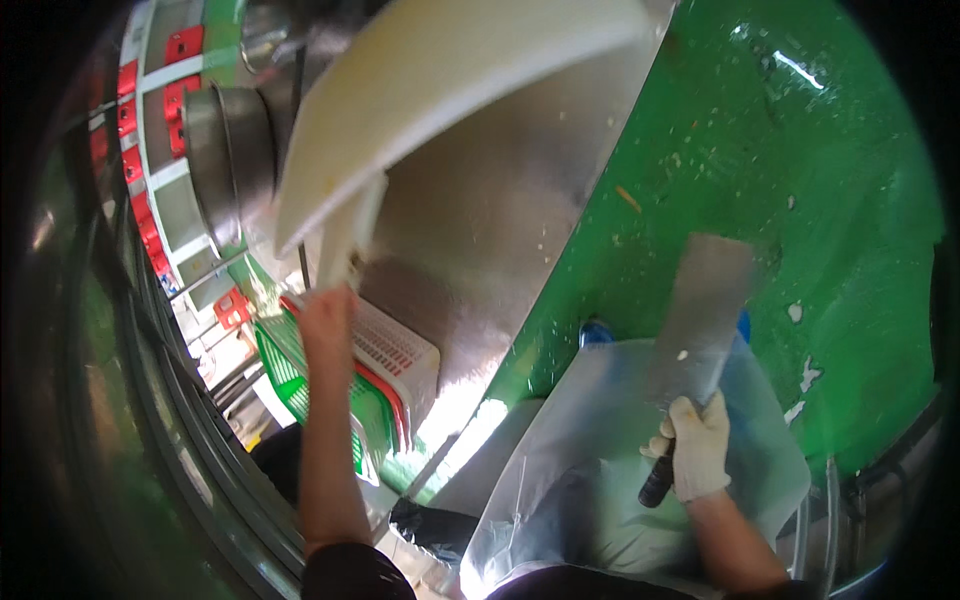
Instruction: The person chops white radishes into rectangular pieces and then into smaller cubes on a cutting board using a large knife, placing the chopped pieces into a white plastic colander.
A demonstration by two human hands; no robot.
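Note:
A large, thick white cutting board, blurred, is tilted up over the metal table. My left hand, apparently in a pale glove and also blurred, is at the board's lower edge and seems to grip it; the fingers are hard to make out. In a white knit glove, my right hand grips the black handle of a cleaver. Its broad rectangular blade points away from me over the floor, with a small pale scrap stuck to it.
Stacked plastic baskets, white, red and green, stand left of centre. Metal tubs and red-and-white crates are farther left. Pale scraps lie on the wet green floor. A clear plastic apron spreads before me.

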